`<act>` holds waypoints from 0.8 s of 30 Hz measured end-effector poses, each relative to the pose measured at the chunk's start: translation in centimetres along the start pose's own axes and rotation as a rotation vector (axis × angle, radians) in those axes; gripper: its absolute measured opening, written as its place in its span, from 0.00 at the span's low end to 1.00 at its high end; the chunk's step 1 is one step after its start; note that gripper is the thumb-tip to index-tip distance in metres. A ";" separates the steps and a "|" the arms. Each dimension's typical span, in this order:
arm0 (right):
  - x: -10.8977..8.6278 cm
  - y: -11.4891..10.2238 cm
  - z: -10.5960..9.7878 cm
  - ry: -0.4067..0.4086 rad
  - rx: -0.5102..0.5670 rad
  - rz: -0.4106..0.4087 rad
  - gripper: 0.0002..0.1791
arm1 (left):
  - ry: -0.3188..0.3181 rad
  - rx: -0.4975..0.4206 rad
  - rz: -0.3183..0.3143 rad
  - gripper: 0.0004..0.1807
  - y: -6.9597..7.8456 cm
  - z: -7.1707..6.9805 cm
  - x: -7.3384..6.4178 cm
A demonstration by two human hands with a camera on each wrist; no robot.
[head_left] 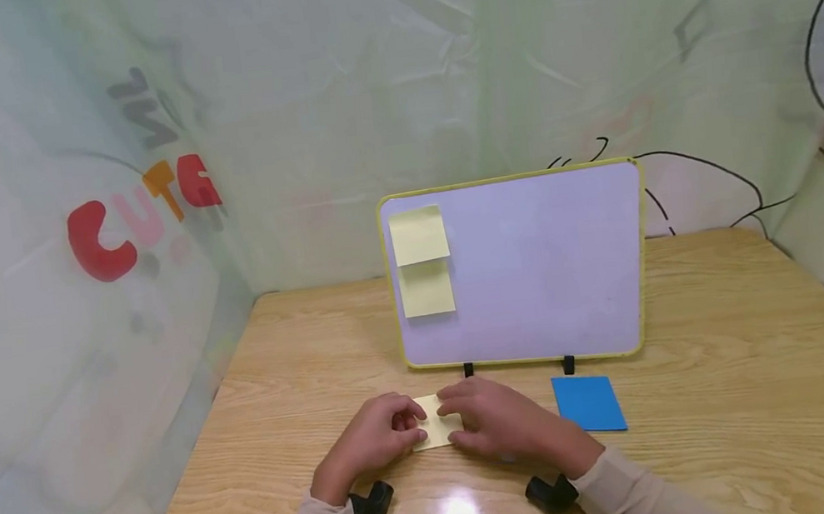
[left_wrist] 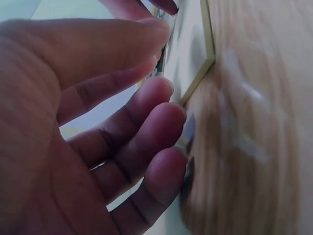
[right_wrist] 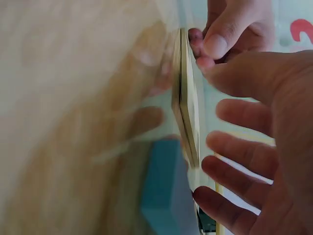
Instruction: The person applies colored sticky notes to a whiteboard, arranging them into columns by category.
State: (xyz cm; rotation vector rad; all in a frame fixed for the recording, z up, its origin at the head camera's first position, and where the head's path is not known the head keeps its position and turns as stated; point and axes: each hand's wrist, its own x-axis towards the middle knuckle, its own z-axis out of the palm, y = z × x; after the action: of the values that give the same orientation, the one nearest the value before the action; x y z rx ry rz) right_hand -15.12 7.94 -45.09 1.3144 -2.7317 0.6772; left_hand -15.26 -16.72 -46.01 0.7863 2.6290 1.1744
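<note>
A pale yellow sticky-note pad (head_left: 433, 424) lies on the wooden table between the two hands; its stacked edge (right_wrist: 182, 98) shows in the right wrist view. My left hand (head_left: 381, 433) is at the pad's left edge, thumb and index finger apart beside it, the other fingers loosely bent. From the right, my right hand (head_left: 500, 417) reaches over the pad with spread, slightly bent fingers, covering its right side. Whether the fingertips touch the pad cannot be told. A blue sticky-note pad (head_left: 589, 403) lies to the right of the right hand.
Behind the hands stands a whiteboard (head_left: 535, 277) with a yellow frame on black feet (head_left: 569, 364). Two yellow sticky notes (head_left: 420, 236) hang one above the other at its left side. A printed plastic sheet (head_left: 337, 114) covers the walls around the table (head_left: 735, 390).
</note>
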 end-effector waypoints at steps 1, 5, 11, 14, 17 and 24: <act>0.0 0.0 0.1 -0.010 -0.006 -0.001 0.18 | -0.005 -0.004 -0.010 0.07 0.0 0.0 -0.1; 0.0 -0.3 0.3 -0.050 -0.020 0.019 0.22 | -0.017 -0.007 -0.040 0.07 -0.1 0.0 -0.4; -0.1 -0.3 0.2 -0.059 -0.034 0.058 0.21 | -0.027 -0.027 -0.045 0.06 0.0 0.0 -0.3; -0.1 -0.2 0.2 -0.051 -0.023 0.057 0.19 | -0.034 -0.052 -0.051 0.06 -0.2 -0.2 -0.3; -0.2 -0.2 0.2 -0.042 -0.010 0.052 0.17 | -0.038 -0.068 -0.054 0.05 -0.4 -0.4 -0.3; -0.1 0.0 0.3 -0.030 0.037 0.043 0.12 | -0.023 -0.044 -0.065 0.08 -0.5 -0.4 -0.5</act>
State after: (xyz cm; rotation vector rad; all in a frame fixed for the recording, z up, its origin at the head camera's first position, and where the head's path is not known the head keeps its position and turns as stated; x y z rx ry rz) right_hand -14.95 7.90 -45.38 1.2862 -2.7922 0.7201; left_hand -15.17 -17.50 -46.09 0.6963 2.5805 1.1947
